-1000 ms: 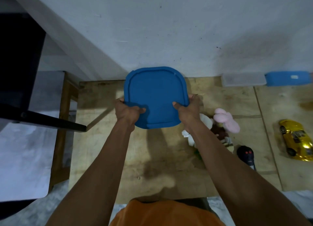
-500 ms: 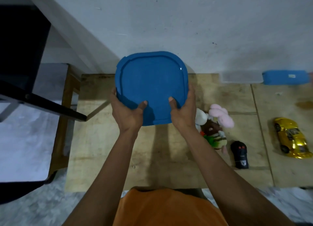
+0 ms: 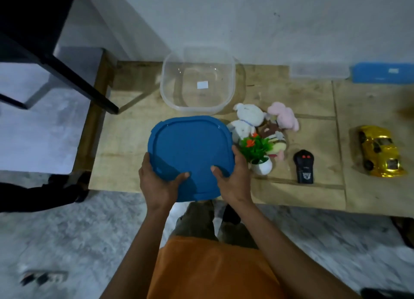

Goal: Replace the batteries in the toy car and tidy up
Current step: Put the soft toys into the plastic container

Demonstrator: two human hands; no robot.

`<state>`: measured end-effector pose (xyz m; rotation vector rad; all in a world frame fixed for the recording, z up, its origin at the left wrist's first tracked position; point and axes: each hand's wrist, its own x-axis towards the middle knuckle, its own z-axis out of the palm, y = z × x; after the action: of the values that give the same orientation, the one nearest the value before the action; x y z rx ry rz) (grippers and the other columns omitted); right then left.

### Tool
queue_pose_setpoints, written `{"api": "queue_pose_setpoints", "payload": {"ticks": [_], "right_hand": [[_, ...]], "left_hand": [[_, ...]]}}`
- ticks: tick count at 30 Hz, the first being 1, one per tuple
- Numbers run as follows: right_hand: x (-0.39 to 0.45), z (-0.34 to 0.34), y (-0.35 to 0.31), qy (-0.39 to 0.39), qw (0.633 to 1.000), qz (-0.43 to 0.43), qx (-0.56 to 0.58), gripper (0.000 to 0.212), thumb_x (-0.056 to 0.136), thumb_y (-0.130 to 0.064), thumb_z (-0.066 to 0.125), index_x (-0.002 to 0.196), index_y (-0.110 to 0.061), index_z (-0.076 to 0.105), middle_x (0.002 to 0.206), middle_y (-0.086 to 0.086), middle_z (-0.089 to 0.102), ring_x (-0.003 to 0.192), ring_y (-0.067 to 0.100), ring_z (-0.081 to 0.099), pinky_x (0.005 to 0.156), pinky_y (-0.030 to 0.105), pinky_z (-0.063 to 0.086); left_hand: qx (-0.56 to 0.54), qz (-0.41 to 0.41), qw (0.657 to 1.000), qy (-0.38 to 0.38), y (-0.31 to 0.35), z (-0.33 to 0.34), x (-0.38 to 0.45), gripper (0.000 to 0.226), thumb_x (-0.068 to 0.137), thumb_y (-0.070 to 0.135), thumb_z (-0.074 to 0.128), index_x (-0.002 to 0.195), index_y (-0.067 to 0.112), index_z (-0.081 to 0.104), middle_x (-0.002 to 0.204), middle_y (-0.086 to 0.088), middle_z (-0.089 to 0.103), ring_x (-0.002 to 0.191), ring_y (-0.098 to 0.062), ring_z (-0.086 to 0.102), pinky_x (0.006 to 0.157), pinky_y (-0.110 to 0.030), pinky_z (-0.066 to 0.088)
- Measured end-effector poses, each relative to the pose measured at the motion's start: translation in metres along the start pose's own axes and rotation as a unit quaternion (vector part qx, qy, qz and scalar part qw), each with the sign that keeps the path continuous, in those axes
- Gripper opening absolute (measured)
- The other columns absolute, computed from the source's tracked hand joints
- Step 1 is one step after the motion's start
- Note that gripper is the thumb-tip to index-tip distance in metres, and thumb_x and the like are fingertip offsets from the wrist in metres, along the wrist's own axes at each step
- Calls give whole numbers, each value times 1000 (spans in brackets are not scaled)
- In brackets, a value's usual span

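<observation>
1. Pale plywood forms the tabletop, its grain scuffed and stained, set against a plain white wall; grey mottled floor lies below.
2. Both hands hold a blue plastic lid, a rounded square with a raised rim groove, over the near edge of the tabletop. The left hand grips its near-left edge with the thumb on top; the right hand grips the near-right edge the same way.
3. Beyond the lid stands a clear plastic container, rounded-square, smooth-walled, with a small white label on its base.
4. Just right of the lid sits a cluster of soft things: a fuzzy white plush, a pink plush, and a small artificial plant with green leaves and orange flowers in a white pot, close beside the right hand.
5. Further right lies a black remote control with two red buttons.
6. The toy car, shiny gold and glossy, rests well apart at the right side of the tabletop.
7. Along the wall sit a flat clear box and a blue box.
</observation>
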<state>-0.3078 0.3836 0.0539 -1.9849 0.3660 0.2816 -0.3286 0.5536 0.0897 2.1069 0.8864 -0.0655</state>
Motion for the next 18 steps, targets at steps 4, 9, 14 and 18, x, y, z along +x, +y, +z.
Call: {"api": "queue_pose_setpoints", "payload": {"ticks": [4,9,14,18], "right_hand": [[-13,11,25,-39,998,44,-25,76,88,-33,74,151,-21,35,148,1,46,135,22,44,109,48,44],[6,16,33,-60,993,84,-56,71,85,-35,75,147,-24,40,142,-1,53,130,24,49,103,50,47],[11,30,35,-47,988,90,-120,70,86,-39,72,147,-25,39,145,1,49,134,27,46,104,52,45],[7,35,28,-55,975,109,-184,73,95,-38,63,155,-23,26,160,1,27,148,26,23,116,51,30]], "left_hand": [[47,-37,998,-22,-31,5,-5,118,57,39,97,153,16,31,147,-12,45,135,-34,44,106,-54,47],[105,-27,993,-49,-35,14,19,119,56,48,95,151,19,30,145,-12,46,132,-38,45,100,-60,48],[170,-19,983,-73,-42,18,39,115,65,48,90,153,18,23,149,-14,39,136,-40,35,101,-60,42],[192,-19,978,-78,-56,21,47,113,66,47,90,152,17,23,148,-17,34,136,-41,30,103,-61,38]]}}
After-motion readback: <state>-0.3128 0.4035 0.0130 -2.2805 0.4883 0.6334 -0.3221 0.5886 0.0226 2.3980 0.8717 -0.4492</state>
